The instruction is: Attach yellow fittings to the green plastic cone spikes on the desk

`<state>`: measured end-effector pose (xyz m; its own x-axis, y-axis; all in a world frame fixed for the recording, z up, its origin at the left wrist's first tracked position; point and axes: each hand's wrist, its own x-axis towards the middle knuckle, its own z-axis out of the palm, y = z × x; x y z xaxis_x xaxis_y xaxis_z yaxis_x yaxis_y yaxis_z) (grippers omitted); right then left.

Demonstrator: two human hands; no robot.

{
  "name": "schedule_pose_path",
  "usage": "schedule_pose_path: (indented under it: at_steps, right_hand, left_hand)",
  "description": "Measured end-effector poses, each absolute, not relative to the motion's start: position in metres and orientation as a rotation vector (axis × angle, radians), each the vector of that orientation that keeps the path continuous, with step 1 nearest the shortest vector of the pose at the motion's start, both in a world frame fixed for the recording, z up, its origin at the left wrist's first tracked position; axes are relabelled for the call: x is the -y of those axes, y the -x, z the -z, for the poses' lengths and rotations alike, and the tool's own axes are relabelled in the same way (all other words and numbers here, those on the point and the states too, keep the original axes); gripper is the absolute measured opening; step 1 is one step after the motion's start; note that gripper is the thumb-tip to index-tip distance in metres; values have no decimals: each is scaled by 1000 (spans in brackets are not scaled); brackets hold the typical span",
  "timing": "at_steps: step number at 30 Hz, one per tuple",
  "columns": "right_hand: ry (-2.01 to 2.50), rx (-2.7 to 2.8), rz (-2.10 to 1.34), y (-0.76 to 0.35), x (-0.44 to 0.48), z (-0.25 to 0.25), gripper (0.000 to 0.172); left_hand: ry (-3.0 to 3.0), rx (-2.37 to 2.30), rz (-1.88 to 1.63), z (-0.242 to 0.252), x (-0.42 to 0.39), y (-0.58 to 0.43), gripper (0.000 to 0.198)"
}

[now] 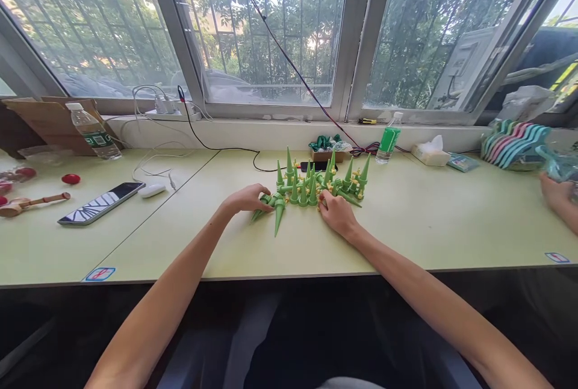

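Observation:
Green cone-shaped plastic spikes (303, 191), with small yellow parts among them, form a cluster on the table in front of me. Many stand upright on their wide ends, points up; others lie on their sides. At the left end of the cluster, my left hand (246, 199) curls its thumb and fingers about a lying green spike (266, 201). Another spike (279, 217) beside it points toward me. My right hand (336, 213) rests at the cluster's front right, fingers bent and closed against the spikes. Whatever its fingertips hold is hidden.
A phone (102, 203), a white mouse (152, 191) and a wooden toy (34, 202) lie left. Water bottles (389, 139) and a tissue pack (430, 153) stand along the back. Cables run behind the spikes. Another person's hand (557, 196) is at far right.

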<state>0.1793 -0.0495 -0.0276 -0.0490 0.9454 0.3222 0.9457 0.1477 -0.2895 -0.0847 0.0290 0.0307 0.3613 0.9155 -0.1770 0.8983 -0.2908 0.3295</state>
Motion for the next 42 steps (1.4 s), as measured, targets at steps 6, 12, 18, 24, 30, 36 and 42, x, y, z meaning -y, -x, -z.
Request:
schedule_pose_path:
  at_steps: [6,12,18,24,30,36,42]
  right_hand:
    - [1721,1990,-15,-178,49,30,16]
    - [1659,2001,-36,-178,50,30,15]
    - [1622,2001,-49,-178,51,29,12]
    - [1520,1996,-106,-178,50,32,11]
    - [1408,1969,-177,-177,50,33,8]
    - [1252,1949,-270,-176,50,36,7]
    - [958,1999,-539,-170,56,36,9]
  left_hand:
    - [-2317,-1549,-159,-25,-27,84,63]
    - [-2292,-1478,-200,-24,-23,78,59]
    - [-2284,-1452,-270,-26,-17,73,59]
    - [-2216,-1363,-357,-21,-20,72,59]
    - [-2116,-1348,-472,-16,-24,75,58]
    - [-2080,-1350,-714,-31,-15,72,44]
    - [-2113,-1162,-982,-51,4,53,37]
